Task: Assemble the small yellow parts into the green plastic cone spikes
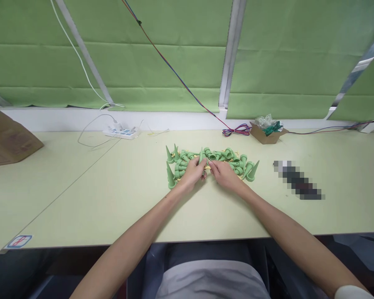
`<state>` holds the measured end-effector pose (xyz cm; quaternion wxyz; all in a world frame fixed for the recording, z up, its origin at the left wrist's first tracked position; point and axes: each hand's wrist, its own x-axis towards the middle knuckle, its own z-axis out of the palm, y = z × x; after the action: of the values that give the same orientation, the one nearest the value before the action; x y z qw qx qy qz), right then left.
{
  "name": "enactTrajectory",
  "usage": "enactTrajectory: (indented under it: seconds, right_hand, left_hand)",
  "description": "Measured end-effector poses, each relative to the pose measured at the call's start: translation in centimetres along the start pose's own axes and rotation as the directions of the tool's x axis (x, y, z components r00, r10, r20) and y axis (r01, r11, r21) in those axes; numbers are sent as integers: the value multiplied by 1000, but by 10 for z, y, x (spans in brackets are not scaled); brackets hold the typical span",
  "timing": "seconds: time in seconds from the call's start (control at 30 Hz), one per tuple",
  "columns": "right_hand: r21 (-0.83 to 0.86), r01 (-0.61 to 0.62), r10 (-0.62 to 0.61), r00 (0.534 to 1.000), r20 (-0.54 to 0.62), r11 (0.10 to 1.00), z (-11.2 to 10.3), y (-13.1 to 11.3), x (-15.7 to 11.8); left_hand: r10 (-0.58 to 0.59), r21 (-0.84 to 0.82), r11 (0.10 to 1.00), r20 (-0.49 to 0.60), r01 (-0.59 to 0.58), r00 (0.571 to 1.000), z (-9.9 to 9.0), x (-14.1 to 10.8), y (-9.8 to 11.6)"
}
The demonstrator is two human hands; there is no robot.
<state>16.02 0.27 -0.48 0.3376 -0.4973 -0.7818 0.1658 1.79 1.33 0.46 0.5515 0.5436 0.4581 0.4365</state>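
The step in hand appears to be close two-handed work on a single piece: the left hand grasps a green cone, its point rising above the thumb, while the right hand, just beside it, is curled into a pinch, seemingly on a small yellow piece in the narrow gap between the hands. Whether the yellow piece touches the cone cannot be told, since the fingers cover the place. A heap of green pieces lies on the counter just beyond both hands and spreads to either side, with yellow bits among it. Near the left hand, on its outer side, a cone stands point up; out past the right hand, another leans with its tip away. Farther off, beyond the right hand and to its right, sits a small cardboard box. As a judgement, the next move calls for the left hand to hold the cone firm and upright, and for the right fingertips to align the yellow piece finely, with light pressure and without brushing the heap close behind.
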Motion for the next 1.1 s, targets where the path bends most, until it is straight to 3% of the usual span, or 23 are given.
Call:
enactTrajectory:
  seconds: [0.33, 0.67, 1.1]
  right_hand:
    - [16, -5, 6, 995, -101, 1000, 2, 5, 0]
    - [36, 60, -57, 996, -71, 998, 2, 3, -1]
    - [38, 52, -50, 998, -49, 998, 1, 3, 0]
  left_hand:
    - [2, -14, 1000, -53, -3, 999, -1, -1, 4]
    - [9, 10, 1000, -40, -9, 999, -1, 0, 1]
    - [15, 21, 1000, -11, -14, 1000, -1, 0, 0]
